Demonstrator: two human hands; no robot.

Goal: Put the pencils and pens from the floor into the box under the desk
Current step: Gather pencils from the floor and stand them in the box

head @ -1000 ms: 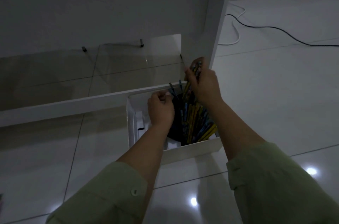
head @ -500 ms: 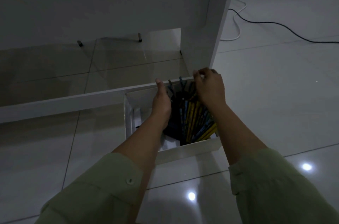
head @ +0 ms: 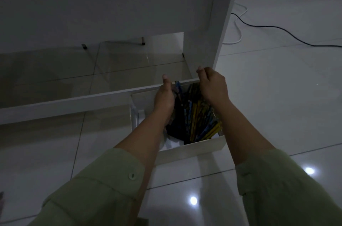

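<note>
A white open-topped box [head: 192, 149] sits on the tiled floor, part way under the white desk [head: 111, 3]. A bundle of yellow, blue and dark pencils and pens [head: 196, 118] leans inside it, fanned toward the far side. My right hand [head: 212, 86] is at the box's far right corner, its fingers curled over the top ends of the bundle. To the left of the bundle my left hand [head: 164, 96] reaches into the box, thumb raised, palm against the pencils. Its fingertips are hidden.
The desk's side panel [head: 222, 22] stands just behind my right hand, and a low white crossbar [head: 64, 102] runs left from the box. A black cable [head: 288, 31] and a white cable [head: 238, 27] lie on the floor to the right.
My right hand has lowered the bundle of pencils from above the box down into it. My left hand has gone from a fist to a flat hand beside the bundle.
</note>
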